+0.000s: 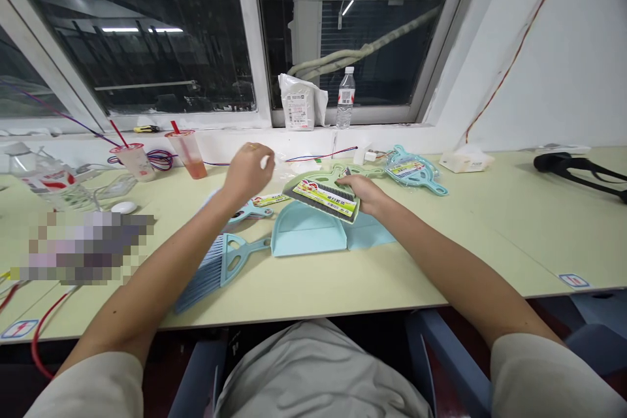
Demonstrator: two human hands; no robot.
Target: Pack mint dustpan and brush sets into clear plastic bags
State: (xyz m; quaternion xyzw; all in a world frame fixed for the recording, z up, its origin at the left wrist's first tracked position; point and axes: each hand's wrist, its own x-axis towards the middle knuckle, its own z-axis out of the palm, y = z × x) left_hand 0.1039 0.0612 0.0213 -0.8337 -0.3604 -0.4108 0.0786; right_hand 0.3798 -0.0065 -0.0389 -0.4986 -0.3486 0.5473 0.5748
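Right hand: closed around the green dustpan set at its handle end.
Green dustpan set: held tilted above the table, a dark-bristled brush and a printed label facing up.
Left hand: raised left of the green set, apart from it, fingers bent; whether it pinches anything cannot be told.
Clear plastic: just beside the left fingertips.
Blue dustpan: on the table below the green set, its wide edge toward the person.
Blue brush: flat on the table left of the blue dustpan, bristles pointing left and toward the person, handle tip next to the dustpan.
Wrapped blue set: on the table beyond the right hand, in clear wrapping.
Drink cups: two, with red straws, near the wall at left.
Windowsill: a water bottle upright beside a white package.
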